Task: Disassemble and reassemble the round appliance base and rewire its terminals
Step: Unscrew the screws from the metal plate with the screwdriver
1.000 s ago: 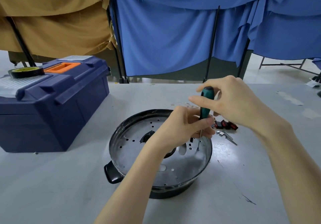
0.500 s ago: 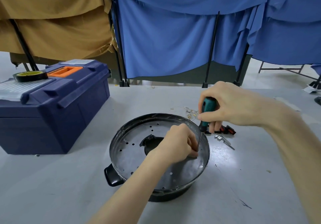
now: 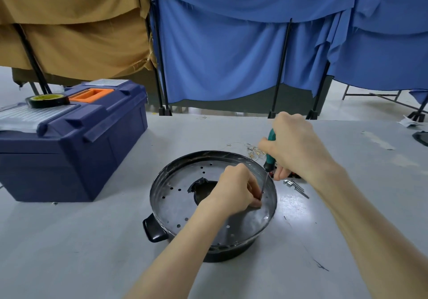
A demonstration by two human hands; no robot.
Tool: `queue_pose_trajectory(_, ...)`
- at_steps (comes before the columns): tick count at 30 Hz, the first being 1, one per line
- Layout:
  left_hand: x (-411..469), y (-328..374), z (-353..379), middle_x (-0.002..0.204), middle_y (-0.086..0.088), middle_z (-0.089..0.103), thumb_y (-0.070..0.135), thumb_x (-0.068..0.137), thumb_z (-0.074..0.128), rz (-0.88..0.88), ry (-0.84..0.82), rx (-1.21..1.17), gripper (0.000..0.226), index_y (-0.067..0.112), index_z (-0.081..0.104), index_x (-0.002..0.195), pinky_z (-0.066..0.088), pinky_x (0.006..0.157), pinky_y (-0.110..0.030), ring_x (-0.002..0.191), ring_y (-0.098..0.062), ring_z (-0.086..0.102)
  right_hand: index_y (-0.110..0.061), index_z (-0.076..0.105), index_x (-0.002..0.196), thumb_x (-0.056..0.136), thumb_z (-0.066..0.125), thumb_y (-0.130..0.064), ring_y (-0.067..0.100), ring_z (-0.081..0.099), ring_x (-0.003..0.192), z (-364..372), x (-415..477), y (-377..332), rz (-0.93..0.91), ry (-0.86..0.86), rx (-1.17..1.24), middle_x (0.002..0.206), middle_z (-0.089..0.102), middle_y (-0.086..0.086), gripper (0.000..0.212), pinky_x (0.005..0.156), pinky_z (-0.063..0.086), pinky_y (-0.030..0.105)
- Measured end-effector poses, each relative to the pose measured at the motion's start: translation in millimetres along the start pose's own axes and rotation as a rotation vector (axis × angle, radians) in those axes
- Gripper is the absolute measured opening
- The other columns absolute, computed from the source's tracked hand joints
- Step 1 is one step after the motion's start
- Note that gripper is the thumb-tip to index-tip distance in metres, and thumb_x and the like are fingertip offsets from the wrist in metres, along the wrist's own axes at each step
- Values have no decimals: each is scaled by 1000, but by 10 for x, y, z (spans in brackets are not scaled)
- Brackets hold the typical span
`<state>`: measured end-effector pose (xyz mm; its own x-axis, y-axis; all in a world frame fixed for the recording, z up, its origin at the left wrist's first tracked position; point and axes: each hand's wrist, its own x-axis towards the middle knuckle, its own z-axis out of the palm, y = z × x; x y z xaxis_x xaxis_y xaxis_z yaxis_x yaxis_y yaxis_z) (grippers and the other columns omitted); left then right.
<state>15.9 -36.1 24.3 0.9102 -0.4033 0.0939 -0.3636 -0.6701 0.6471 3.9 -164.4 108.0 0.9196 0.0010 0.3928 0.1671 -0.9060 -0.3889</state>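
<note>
The round appliance base (image 3: 178, 203), black with a perforated metal plate and a dark centre hole, sits upside down on the grey table. A black handle (image 3: 154, 230) sticks out at its front left. My left hand (image 3: 236, 189) rests on the plate's right side, fingers pinched at the tip of the screwdriver; what they pinch is hidden. My right hand (image 3: 294, 145) grips the green-handled screwdriver (image 3: 269, 151), whose thin shaft slants down to the plate by my left fingertips.
A dark blue toolbox (image 3: 76, 141) with an orange latch stands at the left, a roll of black tape (image 3: 47, 100) on its lid. Loose wires (image 3: 252, 150) and small metal parts (image 3: 296, 186) lie right of the base. Blue and tan cloths hang behind the table.
My left hand dropped from the screwdriver shaft onto the plate and pinched at its tip. My right hand shifted right and lowered its grip on the handle.
</note>
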Motion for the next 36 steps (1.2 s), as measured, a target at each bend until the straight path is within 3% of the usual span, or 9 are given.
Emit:
queue_pose_trajectory(3, -17, 15, 1, 76, -3, 72, 14, 70, 87, 4, 50, -174, 29, 12, 72, 96, 44, 56, -16, 52, -1, 56, -11, 37, 64, 84, 59, -18, 21, 51, 31, -6, -38, 60, 77, 135, -157, 55, 55, 10, 30, 43, 42, 27)
queue_pose_trajectory(7, -15, 130, 27, 78, 3, 73, 20, 69, 88, 94, 150, -526, 43, 18, 65, 105, 54, 68, -19, 69, -6, 67, -16, 30, 61, 87, 60, -39, 16, 33, 49, -100, -67, 207, 105, 170, -371, 58, 38, 2, 45, 48, 20, 25)
queue_pose_trajectory(13, -6, 216, 86, 75, -8, 73, 15, 88, 71, 192, 167, -512, 9, 20, 63, 88, 59, 76, -39, 71, -24, 70, -6, 52, 63, 84, 51, -70, 20, 55, 42, -236, -119, 322, 14, -18, -305, 48, 56, 6, 68, 55, 55, 38)
queue_pose_trajectory(16, -28, 178, 52, 75, -9, 72, 11, 92, 65, 204, 170, -532, 5, 12, 61, 94, 60, 73, -32, 71, -23, 70, -14, 66, 98, 81, 54, -69, 7, 63, 52, -340, -39, 315, -75, -224, -115, 75, 66, -6, 59, 68, 57, 37)
queue_pose_trajectory(19, -52, 134, 17, 80, -14, 72, 6, 97, 57, 167, 161, -607, 4, 9, 59, 99, 61, 76, -33, 76, -28, 70, -26, 58, 125, 88, 66, -45, 7, 64, 75, -418, 30, 300, -204, -365, 41, 93, 63, -9, 42, 78, 52, 33)
queue_pose_trajectory(23, -69, 123, 9, 83, -16, 71, 7, 97, 56, 149, 120, -667, 8, 8, 61, 103, 60, 76, -31, 79, -28, 71, -14, 67, 86, 87, 71, -20, 13, 72, 61, -394, 45, 285, -254, -321, 172, 72, 71, 3, 8, 72, 60, 39)
queue_pose_trajectory(27, -54, 147, 23, 77, -11, 73, 21, 88, 71, 171, 120, -632, 17, 11, 66, 100, 57, 69, -24, 70, -16, 69, -4, 61, 76, 88, 69, -21, 15, 70, 49, -323, 8, 290, -183, -289, 198, 57, 70, 4, 22, 57, 60, 32)
queue_pose_trajectory(31, -37, 159, 36, 78, -14, 73, 21, 92, 67, 166, 100, -646, 15, 7, 67, 98, 56, 67, -26, 69, -16, 68, 3, 53, 68, 89, 60, -22, 24, 59, 32, -193, -42, 268, -39, -144, 106, 39, 58, 9, 33, 35, 50, 30)
queue_pose_trajectory(36, -78, 85, -21, 80, -17, 69, 13, 100, 53, 212, 38, -640, 12, 5, 61, 104, 51, 62, -25, 67, -12, 62, -16, 36, 56, 86, 59, -41, 14, 38, 49, -59, -86, 32, -78, 139, -249, 56, 39, 0, 45, 46, 22, 25)
